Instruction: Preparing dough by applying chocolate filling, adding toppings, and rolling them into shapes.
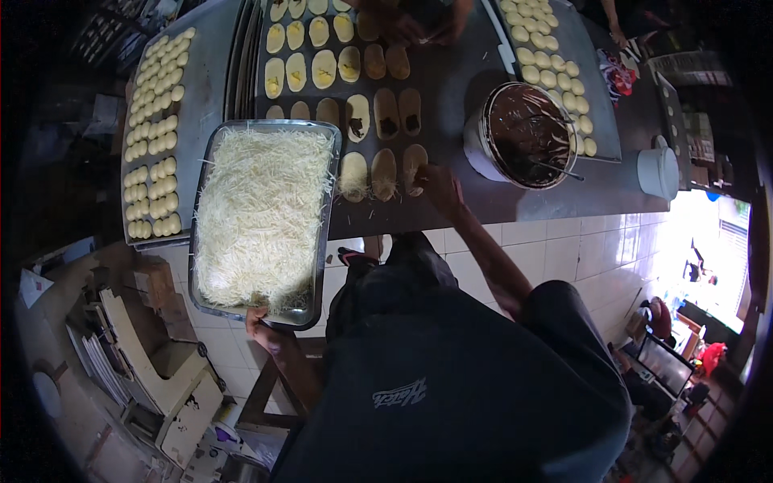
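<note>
My left hand [270, 332] grips the near rim of a deep metal tray [302, 319], tilted beside the table's front edge. Pale grated cheese [262, 209] is heaped in it. Over the rightmost oval dough piece [415, 161] of the nearest row, my right hand [439, 191] has its fingers drawn together, with shreds of grated cheese at the fingertips. Two neighbouring dough pieces [353, 173] also carry shreds. In the row behind, some flattened ovals [357, 117] bear a dark brown filling; farther ones [324, 68] have a yellow filling.
A white bucket of dark brown spread [481, 149] with utensils in it stands right of the dough. Sheets of round dough balls [201, 72] lie at both sides. Across the dark table [451, 88], another person's hands [415, 28] work. A white lidded tub [659, 171] sits far right.
</note>
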Demonstrator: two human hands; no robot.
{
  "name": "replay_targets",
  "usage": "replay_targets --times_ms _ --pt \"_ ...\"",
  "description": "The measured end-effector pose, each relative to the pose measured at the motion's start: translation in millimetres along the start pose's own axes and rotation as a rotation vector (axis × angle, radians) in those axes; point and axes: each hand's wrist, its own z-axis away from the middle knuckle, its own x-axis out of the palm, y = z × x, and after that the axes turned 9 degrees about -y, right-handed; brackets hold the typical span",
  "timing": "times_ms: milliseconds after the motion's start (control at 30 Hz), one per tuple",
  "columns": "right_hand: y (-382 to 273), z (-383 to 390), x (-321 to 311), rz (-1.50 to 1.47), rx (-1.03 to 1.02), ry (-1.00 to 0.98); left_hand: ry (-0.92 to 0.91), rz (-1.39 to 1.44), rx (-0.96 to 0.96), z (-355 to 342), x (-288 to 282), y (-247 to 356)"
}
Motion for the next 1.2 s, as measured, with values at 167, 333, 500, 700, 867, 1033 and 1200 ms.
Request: replay_targets --times_ms 167,333,500,700,867,1033,1200 --pt "39 -9 10 0.071 -0.055 -0.067 -0.073 -0.001 -0.06 -5 -30 3" --pt "32 22 28 0.328 -0.255 0.311 -0.316 -0.062 0.078 -18 -77 2" --pt "3 40 6 0.623 -0.28 0.741 -0.614 0.055 0.135 -41 -98 -25" --pt "24 92 -30 -0.044 0.033 0.647 -0.86 0.056 0.154 -26 -37 -25" --pt "1 176 -93 -0.479 -0.073 0.892 -0.746 -0.029 -0.144 2 50 -26" --pt "33 269 -155 -1.108 -0.109 0.908 -0.978 -0.173 0.208 40 140 -77" --pt "25 334 -207 -1.476 0.069 1.279 -1.015 0.561 -0.849 60 191 -213"
